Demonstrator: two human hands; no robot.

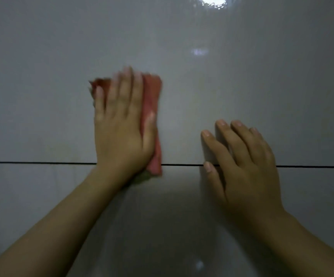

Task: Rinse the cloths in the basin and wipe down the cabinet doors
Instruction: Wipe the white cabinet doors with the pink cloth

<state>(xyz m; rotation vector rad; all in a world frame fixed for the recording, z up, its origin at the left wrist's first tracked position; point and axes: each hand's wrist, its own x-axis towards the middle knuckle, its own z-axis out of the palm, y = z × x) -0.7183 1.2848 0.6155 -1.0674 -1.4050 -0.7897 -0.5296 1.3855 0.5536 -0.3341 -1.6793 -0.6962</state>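
A: Item one, the cloth point(152, 108)?
B: Red-orange, soft fabric, folded to a tall oblong; a greenish edge shows at its lower end. Left of centre in the frame, flat against the upper door point(242, 86), its bottom corner crossing the gap point(42, 162). Edges blurred.

A: Left hand point(122, 124)?
B: Laid flat on the cloth, fingers straight and together, pointing up, thumb along the cloth's right side. It presses the fabric to the door. Bare forearm runs in from the lower left.

A: Right hand point(244, 162)?
B: Right of centre, apart from the cloth. Fingers straight and slightly spread, tips touching the upper door, palm lying across the gap. Holds nothing. Forearm enters from the lower right.

A: Surface?
B: Glossy pale grey panels, smooth, mirror-like. The gap is a thin dark horizontal line across the whole frame, dividing the upper door from the lower door point(172, 226).

A: Room?
B: Dim. A bright light reflection point(212, 1) at the top edge, right of centre; fainter glints below it. The hands' reflections show in the gloss.
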